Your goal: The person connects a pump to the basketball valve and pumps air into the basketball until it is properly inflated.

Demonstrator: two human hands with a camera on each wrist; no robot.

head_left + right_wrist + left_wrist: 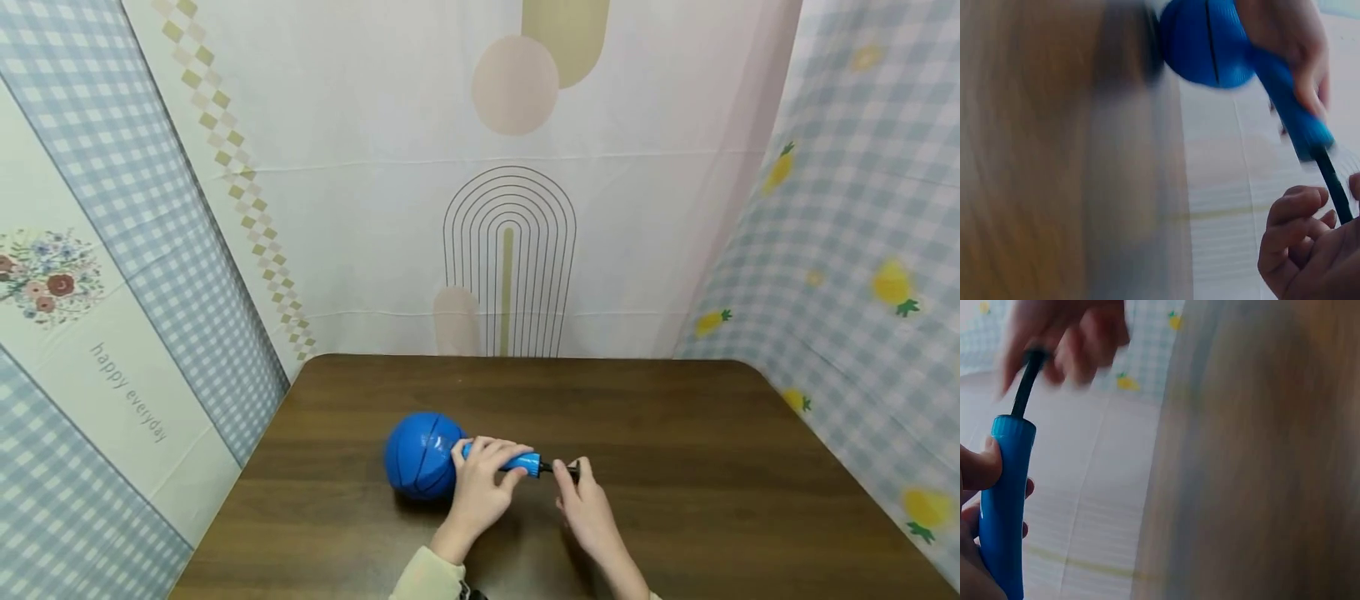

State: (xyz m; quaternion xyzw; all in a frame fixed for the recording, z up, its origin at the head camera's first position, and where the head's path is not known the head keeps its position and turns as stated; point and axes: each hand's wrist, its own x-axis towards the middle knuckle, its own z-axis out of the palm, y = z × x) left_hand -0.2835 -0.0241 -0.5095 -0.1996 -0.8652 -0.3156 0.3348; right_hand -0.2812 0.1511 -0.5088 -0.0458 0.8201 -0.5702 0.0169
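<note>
A blue ball with black seams (422, 457) rests on the brown table, left of both hands. Against its right side lies a blue hand pump (528, 463), its barrel pointing right. My left hand (483, 487) grips the barrel, thumb on the near side, as the left wrist view also shows of the barrel (1007, 506). From the barrel's end a black rod (1333, 187) sticks out. My right hand (588, 508) holds the black handle at the rod's outer end, fingers curled about it. Where pump and ball meet is hidden behind my left fingers.
The dark brown wooden table (675, 425) reaches back to a pale patterned cloth (360, 242). Checked cloths hang at either side, the left cloth (97, 125) with flowers and the right cloth (847, 275) with yellow pineapples.
</note>
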